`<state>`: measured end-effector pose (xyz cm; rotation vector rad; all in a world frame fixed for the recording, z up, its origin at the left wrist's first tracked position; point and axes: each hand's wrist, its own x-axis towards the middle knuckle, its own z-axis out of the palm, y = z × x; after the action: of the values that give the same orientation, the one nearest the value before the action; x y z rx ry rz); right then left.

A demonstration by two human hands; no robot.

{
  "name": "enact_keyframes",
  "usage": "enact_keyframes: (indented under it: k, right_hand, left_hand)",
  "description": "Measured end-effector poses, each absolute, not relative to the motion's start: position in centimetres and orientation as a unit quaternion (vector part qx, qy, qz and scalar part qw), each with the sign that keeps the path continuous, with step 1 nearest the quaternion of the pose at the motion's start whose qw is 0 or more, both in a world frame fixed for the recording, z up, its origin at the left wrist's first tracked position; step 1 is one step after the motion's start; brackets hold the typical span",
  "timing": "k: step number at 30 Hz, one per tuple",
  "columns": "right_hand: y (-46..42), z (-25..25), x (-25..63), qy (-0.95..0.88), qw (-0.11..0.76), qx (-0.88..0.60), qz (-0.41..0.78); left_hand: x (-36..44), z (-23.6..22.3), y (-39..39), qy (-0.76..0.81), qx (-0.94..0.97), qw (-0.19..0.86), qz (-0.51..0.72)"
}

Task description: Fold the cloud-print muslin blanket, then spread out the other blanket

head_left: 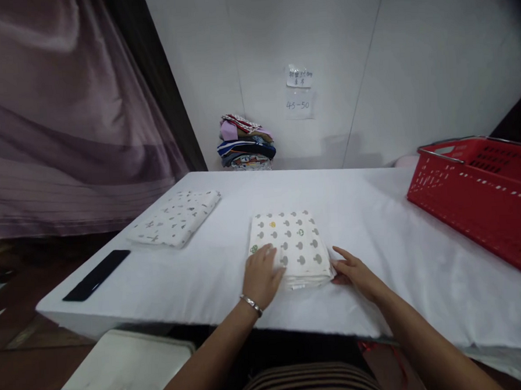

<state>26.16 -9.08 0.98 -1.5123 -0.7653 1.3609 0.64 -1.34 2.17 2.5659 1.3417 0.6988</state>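
Observation:
A folded white cloth (pixel 291 240) printed with rows of grey tree-like shapes, a few of them green or yellow, lies in front of me on the white-covered table. My left hand (pixel 260 273), with a silver bracelet at the wrist, rests on its near left part, fingers laid over the fabric. At the near right corner, my right hand (pixel 349 272) touches the side of the stacked layers with its fingers apart; its lower fingers are partly hidden. Another folded white cloth (pixel 177 218) with small scattered prints lies flat to the left, away from both hands.
A black flat object (pixel 97 275) lies near the table's left edge. At the right stands a red plastic basket (pixel 470 198). Behind the far edge rises a pile of folded fabrics (pixel 246 142), beside paper signs (pixel 300 100) on the wall. A pale curtain (pixel 73 111) hangs left.

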Motion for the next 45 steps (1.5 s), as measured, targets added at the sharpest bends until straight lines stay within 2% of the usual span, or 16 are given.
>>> enact_keyframes:
  k: [4,10,23,45]
  right_hand:
    - [-9.6,0.2,26.2,-0.297,0.500,-0.584,0.566]
    - [-9.4,-1.1,25.8,-0.309,0.529,-0.579,0.538]
    - [-9.1,-2.5,25.5,-0.334,0.566,-0.565,0.499]
    - [-8.6,-4.1,25.8,-0.348,0.562,-0.554,0.505]
  left_hand:
    - [4.8,2.3,-3.5,0.336,0.915,0.107,0.196]
    - [8.5,2.2,-3.7,0.323,0.932,0.099,0.128]
    - [9.2,2.1,-3.5,0.366,0.912,0.090,0.161]
    - [9.3,1.7,-4.1,0.336,0.932,0.052,0.129]
